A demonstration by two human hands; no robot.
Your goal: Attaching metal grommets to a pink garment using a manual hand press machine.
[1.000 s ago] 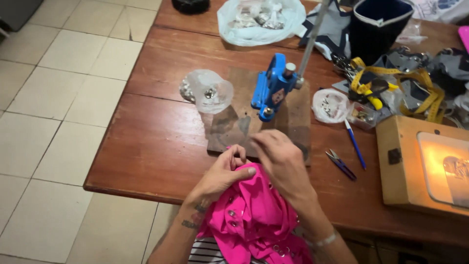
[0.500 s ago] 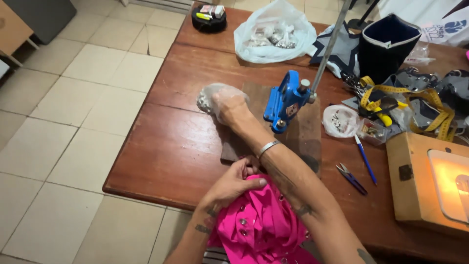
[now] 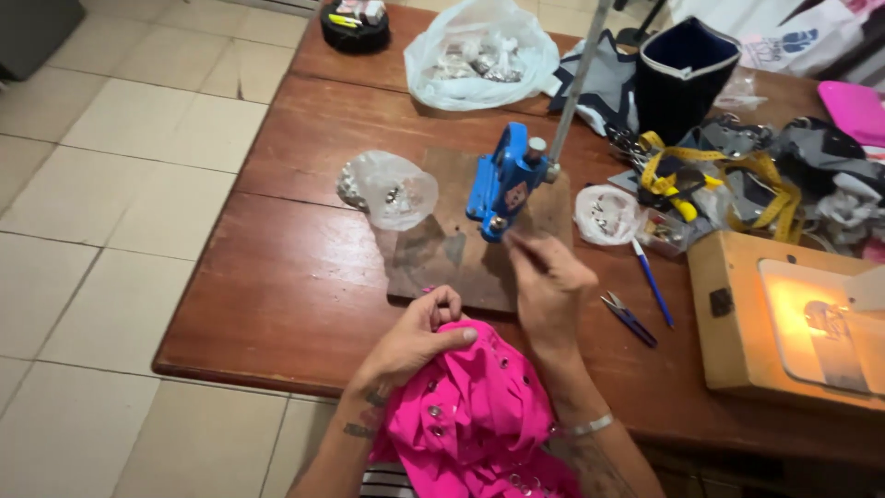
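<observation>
My left hand (image 3: 415,337) rests at the table's near edge, fingers shut on a bunched bright pink fabric (image 3: 479,415) studded with metal snaps. My right hand (image 3: 546,281) reaches forward over a wooden board (image 3: 433,258). Its blurred fingertips are drawn together just below the die of a blue hand press (image 3: 502,180) that stands on that board. Whether anything small sits between those fingertips cannot be made out. A clear plastic bag of metal snap parts (image 3: 392,189) lies left of the press.
On the brown wooden table (image 3: 277,277) lie a second small bag of parts (image 3: 604,214), a blue pen (image 3: 653,281) and thread snips (image 3: 629,318). A lit wooden box (image 3: 793,314) stands right. A yellow tape measure (image 3: 719,175), dark bag (image 3: 687,74) and white plastic bag (image 3: 479,55) crowd the back.
My right hand left the fabric, reached into the clear bag of snaps at the left, then came back to the base of the blue press. My left hand stayed on the pink fabric.
</observation>
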